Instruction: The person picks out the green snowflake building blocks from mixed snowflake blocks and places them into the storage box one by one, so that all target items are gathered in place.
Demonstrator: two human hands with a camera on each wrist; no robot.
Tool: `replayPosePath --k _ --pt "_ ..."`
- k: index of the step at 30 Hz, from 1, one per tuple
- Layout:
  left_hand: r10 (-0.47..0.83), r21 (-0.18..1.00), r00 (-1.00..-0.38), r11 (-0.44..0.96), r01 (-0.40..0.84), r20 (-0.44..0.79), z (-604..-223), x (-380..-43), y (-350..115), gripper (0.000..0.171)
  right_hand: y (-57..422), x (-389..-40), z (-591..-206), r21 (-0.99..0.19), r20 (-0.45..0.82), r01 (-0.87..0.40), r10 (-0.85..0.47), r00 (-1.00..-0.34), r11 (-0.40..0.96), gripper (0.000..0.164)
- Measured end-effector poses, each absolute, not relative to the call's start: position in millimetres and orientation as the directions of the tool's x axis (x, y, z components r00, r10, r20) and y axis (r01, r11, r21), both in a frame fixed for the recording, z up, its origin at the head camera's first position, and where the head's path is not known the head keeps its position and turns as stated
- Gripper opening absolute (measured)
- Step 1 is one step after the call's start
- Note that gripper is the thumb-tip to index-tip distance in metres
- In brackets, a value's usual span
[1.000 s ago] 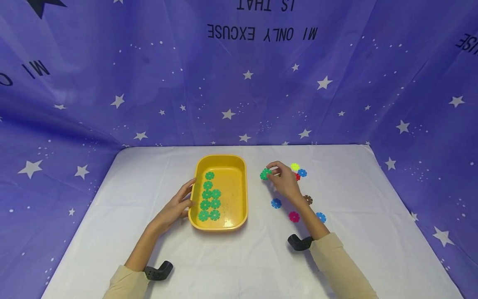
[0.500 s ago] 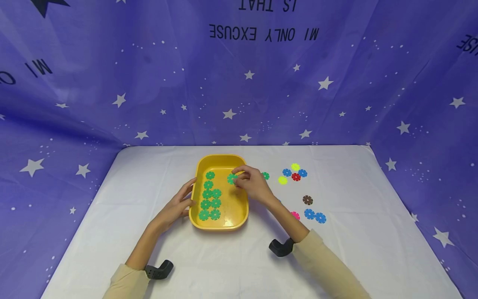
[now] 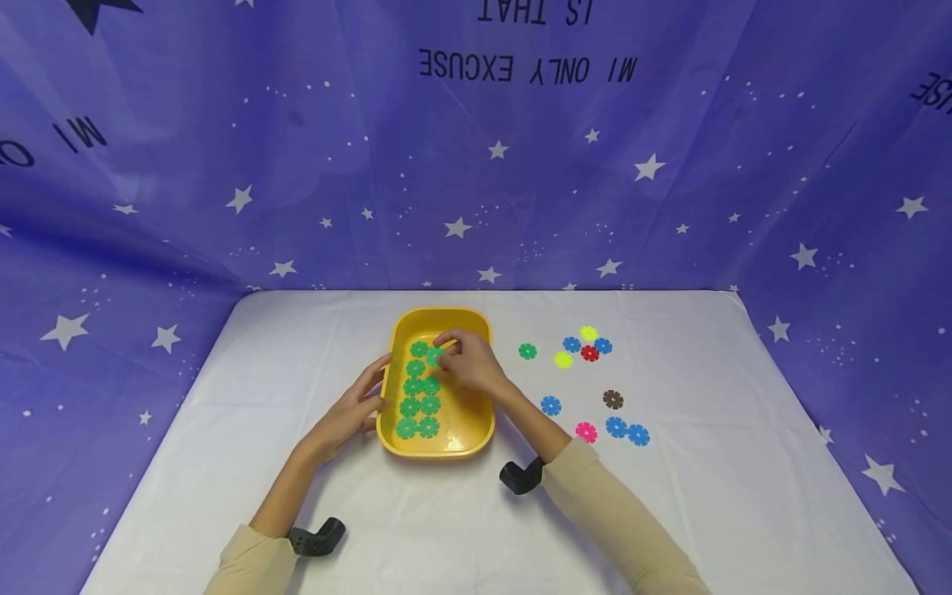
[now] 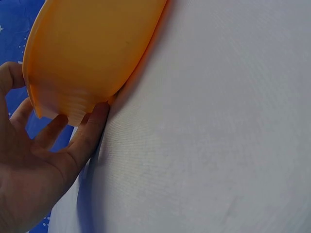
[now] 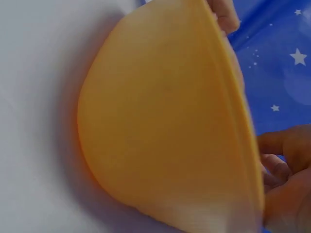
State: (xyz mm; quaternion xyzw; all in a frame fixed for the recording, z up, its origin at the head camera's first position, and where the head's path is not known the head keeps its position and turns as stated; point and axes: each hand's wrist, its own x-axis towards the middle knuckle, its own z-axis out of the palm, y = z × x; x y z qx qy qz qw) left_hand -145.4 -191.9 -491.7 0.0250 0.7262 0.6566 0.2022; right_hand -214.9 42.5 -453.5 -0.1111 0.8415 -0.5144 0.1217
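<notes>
A yellow tray (image 3: 461,450) lies on the white-covered table, with green notched plastic discs (image 3: 409,406) in two columns along its left side. My left hand (image 3: 348,420) grips the tray's left edge, thumb over the rim and the other fingers against the outer wall; the left wrist view shows fingers (image 4: 90,133) on that wall. Over the tray, my right hand (image 3: 470,362) pinches a green disc (image 3: 435,356) beside the top disc of the left column. In the right wrist view the tray's wall (image 5: 160,107) hides that disc.
Right of the tray lie one loose green disc (image 3: 527,351) and several others: yellow (image 3: 564,360), red (image 3: 590,353), blue (image 3: 551,406), brown (image 3: 613,399) and pink (image 3: 586,432). A purple star-patterned cloth (image 3: 461,182) hangs behind the table.
My right hand has carried the green disc leftward from the loose discs, over the tray's right rim, to the top of the right column. My left hand has stayed on the tray.
</notes>
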Motion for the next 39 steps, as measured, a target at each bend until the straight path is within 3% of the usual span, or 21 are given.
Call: replayPosePath --k 7,23,39 --pt "0.301 0.962 -0.916 0.138 -0.234 -0.266 -492 -145 -192 0.078 30 -221 -464 -0.857 -0.142 -0.040 -0.311 -0.940 0.513 0.027" --pt "0.302 0.964 -0.917 0.141 -0.227 -0.260 -492 -146 -193 0.078 20 -229 -478 -0.734 -0.133 -0.073 -0.248 -0.960 0.676 0.026" --pt "0.294 0.961 -0.919 0.158 -0.225 -0.264 -491 -146 -192 0.078 20 -228 -477 -0.697 -0.124 -0.078 -0.227 -0.966 0.713 0.022"
